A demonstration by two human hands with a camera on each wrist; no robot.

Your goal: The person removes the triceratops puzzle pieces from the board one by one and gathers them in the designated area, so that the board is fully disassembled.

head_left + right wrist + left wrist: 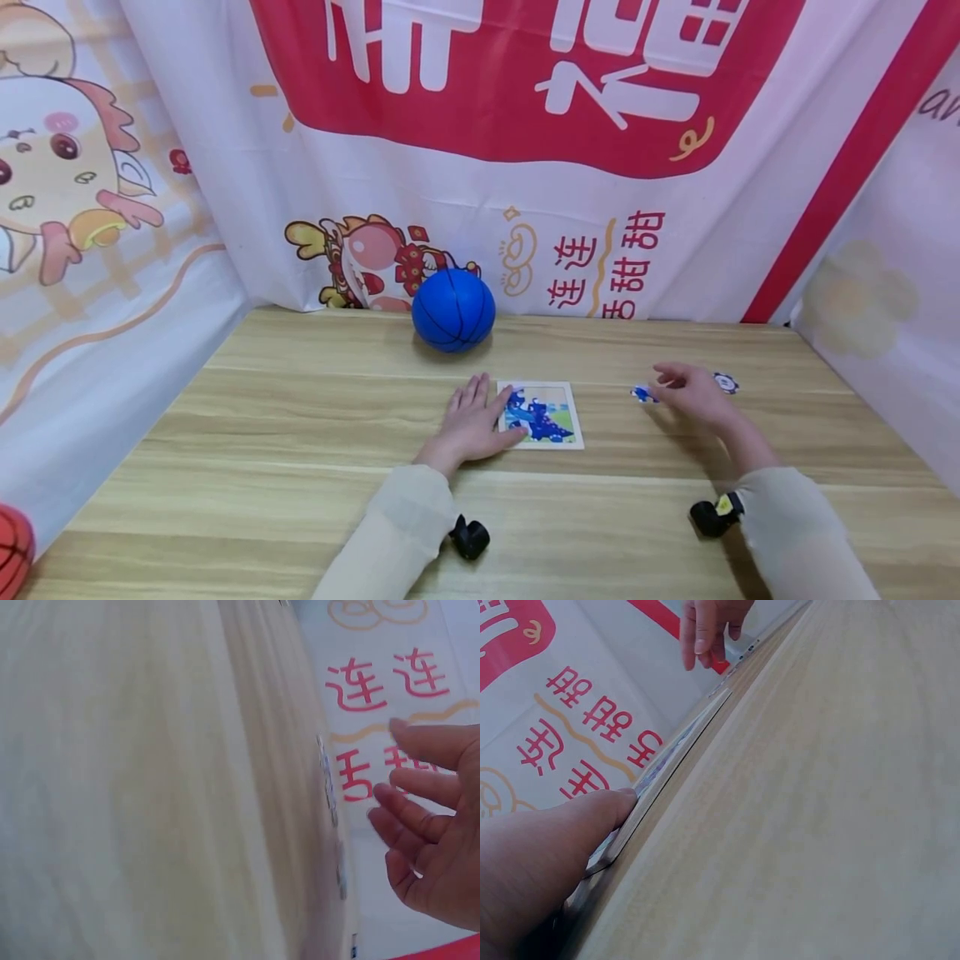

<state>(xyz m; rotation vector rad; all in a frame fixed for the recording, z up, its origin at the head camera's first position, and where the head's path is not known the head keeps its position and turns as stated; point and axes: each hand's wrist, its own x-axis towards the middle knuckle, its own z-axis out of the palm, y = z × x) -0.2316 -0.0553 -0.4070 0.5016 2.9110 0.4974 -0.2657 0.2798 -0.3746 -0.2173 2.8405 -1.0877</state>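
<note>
A small jigsaw puzzle [540, 418] with a pale border and a blue picture lies flat on the table. My left hand [472, 423] rests at its left side, fingers stretched out flat, the thumb lying on the lower border. In the left wrist view that thumb [592, 821] touches the board's edge. My right hand [693, 394] hovers over the table farther right, holding nothing, its fingers loosely bent. Just left of its fingertips lies a loose blue puzzle piece [643, 393]. The right wrist view shows the fingers apart, beside loose pieces [328, 780] seen nearly edge-on.
A blue toy basketball [453, 310] sits behind the puzzle, near the back cloth [420, 187]. Past the right hand lies a small round blue-and-white disc [726, 382]. Part of a red ball [13, 550] shows at the far left. Printed cloth walls border the wooden table [300, 433].
</note>
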